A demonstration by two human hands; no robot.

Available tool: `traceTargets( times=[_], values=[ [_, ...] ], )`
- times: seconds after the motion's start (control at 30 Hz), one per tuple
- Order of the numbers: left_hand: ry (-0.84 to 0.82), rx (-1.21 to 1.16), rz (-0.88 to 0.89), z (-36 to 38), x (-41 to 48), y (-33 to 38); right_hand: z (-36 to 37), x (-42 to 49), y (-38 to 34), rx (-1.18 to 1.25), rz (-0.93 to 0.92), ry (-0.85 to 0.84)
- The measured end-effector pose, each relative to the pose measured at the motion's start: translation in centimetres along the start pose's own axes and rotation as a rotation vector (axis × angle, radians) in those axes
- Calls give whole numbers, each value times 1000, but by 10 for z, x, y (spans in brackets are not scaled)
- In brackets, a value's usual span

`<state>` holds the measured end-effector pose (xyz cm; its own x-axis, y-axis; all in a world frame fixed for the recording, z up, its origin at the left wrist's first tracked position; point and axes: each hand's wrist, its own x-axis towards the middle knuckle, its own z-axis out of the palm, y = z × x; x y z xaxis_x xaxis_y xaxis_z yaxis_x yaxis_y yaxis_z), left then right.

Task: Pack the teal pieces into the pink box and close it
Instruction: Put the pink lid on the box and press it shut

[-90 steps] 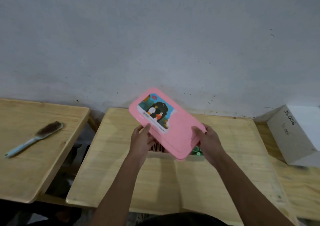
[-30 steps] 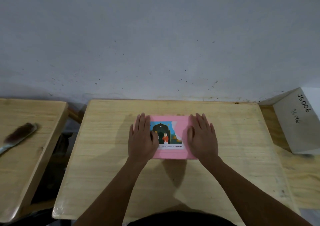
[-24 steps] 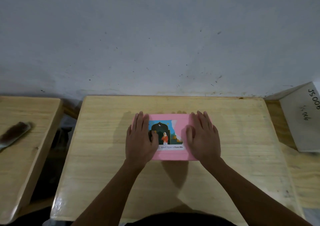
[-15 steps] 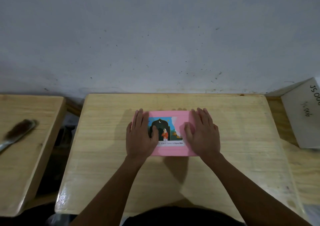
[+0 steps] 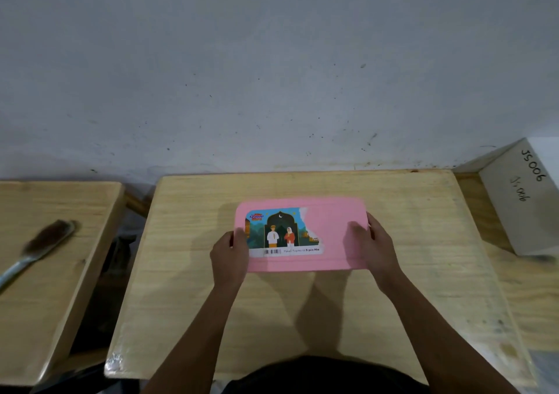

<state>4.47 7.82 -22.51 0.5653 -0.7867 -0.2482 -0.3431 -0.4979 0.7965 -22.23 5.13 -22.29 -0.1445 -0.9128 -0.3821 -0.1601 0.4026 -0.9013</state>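
Left hand (image 5: 229,257) grips the left short edge of the pink box (image 5: 335,242): thumb laid on top of the lid, other fingers curled down the side and out of sight. Right hand (image 5: 376,247) mirrors it on the right short edge, thumb on the lid, fingers wrapped over the rim. Both hands are closed on the box, one per end.

Box lid is on, edges lined up all round, so the contents are hidden. A partly torn sticker (image 5: 282,233) covers the left half of the lid and the right half is bare pink. The long sides run parallel to the desk's front edge. Can't tell if the box rests on the wood or is raised slightly, because the rim is blurred.

The box sits about mid-width on the middle desk (image 5: 181,272), a bit nearer the far edge than the near one. There is bare wood on all four sides, most of it toward the person.

A gap separates this desk from the left desk (image 5: 45,303), where a brush (image 5: 45,247) lies diagonally, well apart from the box. On the right, the desk butts up to another wooden surface (image 5: 532,288) holding a white box (image 5: 514,212) with handwriting on it, near the desk's far right corner. A grey wall (image 5: 272,61) runs directly behind the far edges.
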Motion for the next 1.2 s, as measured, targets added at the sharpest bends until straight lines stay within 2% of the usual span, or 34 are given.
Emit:
traceTargets(
  times=[0.13, 0.37, 0.6, 0.83, 0.9, 0.97, 1.03, 1.13, 1.2],
  values=[
    [29, -44, 12, 0, 7, 8, 1, 8, -9, 21, 3, -33],
    [-32, -55, 8, 19, 55, 42, -4, 55, -33, 135, 41, -25],
    [-91, -26, -24, 36, 90, 56, 1, 94, -41, 112, 35, -12],
    [-136, -14, 39, 38, 94, 58, 3, 103, -38, 17, -13, 24],
    [-153, -55, 17, 36, 92, 61, 7, 104, -40, -98, -44, 43],
    [-179, -109, -34, 34, 90, 66, 12, 105, -47, -394, -46, 86],
    [-222, -103, -43, 31, 88, 71, 14, 105, -57, -593, 26, 126],
    [-231, 167, 55, 21, 89, 88, 12, 102, -82, -691, 9, 38],
    [-197, 234, 192, 11, 87, 113, 9, 94, -108, -662, -81, -36]
  ],
)
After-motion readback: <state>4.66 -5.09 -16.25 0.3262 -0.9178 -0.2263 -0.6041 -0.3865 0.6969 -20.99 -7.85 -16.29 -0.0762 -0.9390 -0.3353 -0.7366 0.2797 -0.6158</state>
